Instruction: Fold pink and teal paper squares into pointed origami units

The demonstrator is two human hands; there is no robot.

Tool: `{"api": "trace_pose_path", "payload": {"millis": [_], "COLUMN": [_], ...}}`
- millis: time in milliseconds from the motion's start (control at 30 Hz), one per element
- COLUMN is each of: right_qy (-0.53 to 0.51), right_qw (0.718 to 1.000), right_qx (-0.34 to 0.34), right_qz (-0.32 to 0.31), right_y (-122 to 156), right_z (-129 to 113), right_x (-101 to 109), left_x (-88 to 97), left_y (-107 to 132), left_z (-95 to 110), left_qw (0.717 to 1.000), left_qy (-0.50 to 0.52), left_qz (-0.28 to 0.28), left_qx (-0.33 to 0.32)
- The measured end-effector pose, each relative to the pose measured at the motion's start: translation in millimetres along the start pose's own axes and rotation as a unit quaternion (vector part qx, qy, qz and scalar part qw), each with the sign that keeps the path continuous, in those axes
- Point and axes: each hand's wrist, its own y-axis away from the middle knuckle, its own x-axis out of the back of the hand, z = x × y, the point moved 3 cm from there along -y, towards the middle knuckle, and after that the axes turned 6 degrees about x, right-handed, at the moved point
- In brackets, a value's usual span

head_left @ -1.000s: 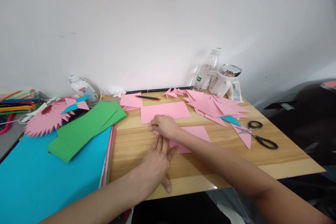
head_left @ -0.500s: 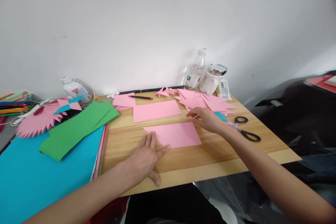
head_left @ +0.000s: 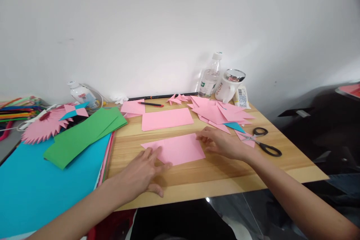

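Observation:
A pink paper sheet [head_left: 180,149] lies flat on the wooden table [head_left: 213,180] in front of me. My left hand [head_left: 142,172] rests open on the table, fingers stretched onto the sheet's near left corner. My right hand [head_left: 221,143] lies open at the sheet's right edge, fingertips touching it. Neither hand holds anything.
A second pink sheet [head_left: 166,118] lies behind, with a red-and-black pen [head_left: 150,104] on another. Folded pink triangles [head_left: 219,113] pile at the right, black scissors [head_left: 264,144] beside them. A bottle [head_left: 209,75] and a white mug [head_left: 229,84] stand at the back. Green paper [head_left: 84,135] and a blue sheet [head_left: 42,187] lie left.
The folded pink piece was opened out into a flat sheet. My right hand swung right toward the triangle pile, then came back to the sheet's right edge. The sheet now sits slightly turned.

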Motion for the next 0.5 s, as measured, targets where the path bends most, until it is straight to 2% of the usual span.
{"api": "trace_pose_path", "payload": {"millis": [167, 300, 433, 500], "right_qy": [-0.091, -0.171, -0.143, -0.125], "right_qw": [0.992, 0.979, 0.975, 0.978], "right_qx": [-0.063, -0.091, -0.140, -0.141], "right_qz": [0.059, 0.071, 0.100, 0.087], "right_y": [3, 1, -9, -17], "right_z": [-4, -12, -11, -9], "right_x": [-3, -5, -3, -7], "left_x": [1.3, -2.2, -4.9, -5.4], "left_y": [-1, -1, -2, -4], "left_z": [-2, -2, -4, -6], "left_qw": [0.999, 0.998, 0.998, 0.997], "left_qy": [0.005, -0.002, -0.019, -0.039], "left_qz": [0.042, 0.053, 0.052, 0.064], "left_qx": [-0.015, -0.025, -0.023, -0.012]}}
